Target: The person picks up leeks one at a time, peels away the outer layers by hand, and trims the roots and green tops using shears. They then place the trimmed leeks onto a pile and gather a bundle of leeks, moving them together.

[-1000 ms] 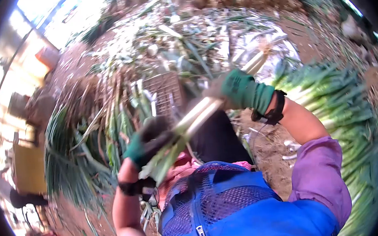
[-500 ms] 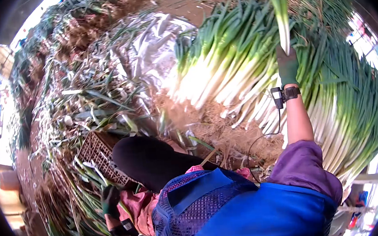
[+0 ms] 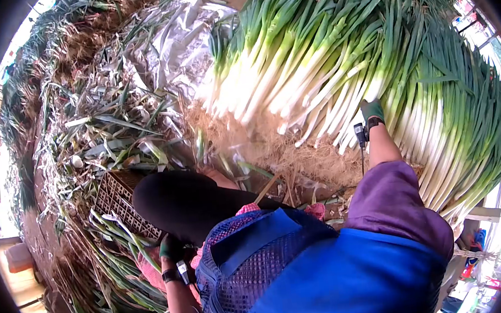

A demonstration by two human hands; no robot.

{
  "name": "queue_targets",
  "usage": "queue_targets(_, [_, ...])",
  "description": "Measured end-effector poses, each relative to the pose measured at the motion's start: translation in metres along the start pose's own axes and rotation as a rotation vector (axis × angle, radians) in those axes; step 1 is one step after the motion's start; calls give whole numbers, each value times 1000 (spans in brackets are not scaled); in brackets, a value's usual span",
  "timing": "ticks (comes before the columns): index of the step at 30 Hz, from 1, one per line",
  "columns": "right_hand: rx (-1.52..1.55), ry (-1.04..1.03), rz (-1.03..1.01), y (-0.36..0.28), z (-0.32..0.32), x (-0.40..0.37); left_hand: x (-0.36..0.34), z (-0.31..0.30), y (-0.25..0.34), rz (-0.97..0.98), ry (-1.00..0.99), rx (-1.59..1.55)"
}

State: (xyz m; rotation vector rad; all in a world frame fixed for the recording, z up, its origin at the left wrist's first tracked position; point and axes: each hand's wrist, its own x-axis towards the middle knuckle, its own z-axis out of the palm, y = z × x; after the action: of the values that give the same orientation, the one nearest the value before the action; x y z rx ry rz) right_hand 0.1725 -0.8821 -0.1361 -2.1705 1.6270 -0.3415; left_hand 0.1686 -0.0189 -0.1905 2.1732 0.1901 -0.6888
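My right hand (image 3: 371, 110), in a dark green glove, is closed at the white root end of a long green onion (image 3: 379, 83). That onion lies on a broad heap of green onions (image 3: 308, 62), white ends towards me and green leaves pointing away. At the lower left, my left hand (image 3: 171, 247), also in a dark glove, is curled beside my knee. Close to it are loose onion stalks (image 3: 127, 230) and a brown plastic crate (image 3: 117, 198). What lies inside the left fingers is hidden.
Stripped leaves and peelings (image 3: 104, 121) cover the ground on the left, next to a white sheet (image 3: 183, 37). Pulled-off roots (image 3: 316, 159) lie between me and the heap. More onions (image 3: 109, 312) lie at the lower left, others along the far edge.
My right hand has come down and back towards me, laying the raised onion on the heap. My left hand has shifted right, nearer my knee. The whole view has moved slightly.
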Motion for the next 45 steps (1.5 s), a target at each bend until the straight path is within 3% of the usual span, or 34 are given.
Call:
queue_targets(3, [-11, -72, 19, -4, -3, -2, 8, -9, -21, 263, -25, 286])
queue_targets(4, [-53, -67, 12, -10, -9, -7, 9, -13, -27, 295, -46, 203])
queue_targets(6, [-82, -35, -24, -10, -13, 1, -22, -15, 39, -8, -109, -753])
queue_targets(7, [-93, -26, -55, -12, -13, 8, -40, -15, 78, -151, -43, -1173])
queue_targets(9, [-285, 147, -217, -32, -10, 7, -47, -19, 57, 246, 49, -823])
queue_targets(10, [-267, 131, -290, -70, -30, -33, -47, -27, 44, -13, 166, -1152])
queue_targets(11, [-260, 162, -412, -96, -28, -49, -62, -32, 53, 134, 178, -858])
queue_targets(13, [-88, 123, -711, -153, -7, -85, -84, -39, 79, 459, 409, -117])
queue_targets(16, [301, -186, -1059, -248, 30, -191, -115, -52, 124, 649, 740, 406])
queue_targets(18, [608, -558, -1218, -299, 48, -301, -123, -53, 129, 385, 482, -396])
queue_targets(19, [745, -738, -1295, -316, 50, -360, -126, -54, 132, 230, 462, -773])
queue_targets(20, [755, -780, -1418, -328, 60, -411, -141, -55, 160, 246, 467, -862])
queue_targets(21, [780, -988, -1508, -339, 32, -472, -155, -57, 182, 264, 467, -951])
queue_targets(22, [636, -1408, -1347, -348, 3, -522, -154, -53, 172, 266, 489, -909])
queue_targets(24, [526, -1781, -1232, -351, 0, -600, -157, -44, 167, 354, 523, -919])
queue_targets(26, [688, -1733, -1408, -342, 79, -673, -156, -35, 152, 301, 591, -818])
queue_targets(28, [510, -1778, -1363, -345, 32, -695, -160, -35, 146, 209, 649, -654])
queue_targets(29, [419, -1795, -1341, -347, 6, -706, -162, -35, 143, 175, 641, -740])
queue_targets(31, [675, -1865, -1395, -328, 95, -727, -163, -38, 126, 138, 506, -778])
queue_targets(32, [648, -1984, -1276, -327, 84, -724, -173, -52, 125, 27, 448, -552])
queue_targets(33, [323, -1926, -1217, -324, 96, -717, -185, -63, 127, 163, 297, -805])
queue_targets(35, [42, -1599, -1391, -321, 111, -698, -217, -118, 139, 137, 358, -134])
queue_targets(37, [-132, -1331, -1525, -315, 126, -684, -249, -172, 167, 76, 464, -59])
queue_targets(39, [-252, -1243, -1628, -314, 128, -693, -255, -203, 160, 355, 598, -301])
queue_targets(41, [-213, -1208, -1680, -305, 141, -698, -266, -224, 176, 591, 557, -532])
queue_targets(43, [-192, -1180, -1720, -298, 153, -699, -282, -226, 208, 740, 410, -804])
queue_targets(45, [-211, -1188, -1734, -296, 151, -700, -284, -217, 231, 844, 250, -875])
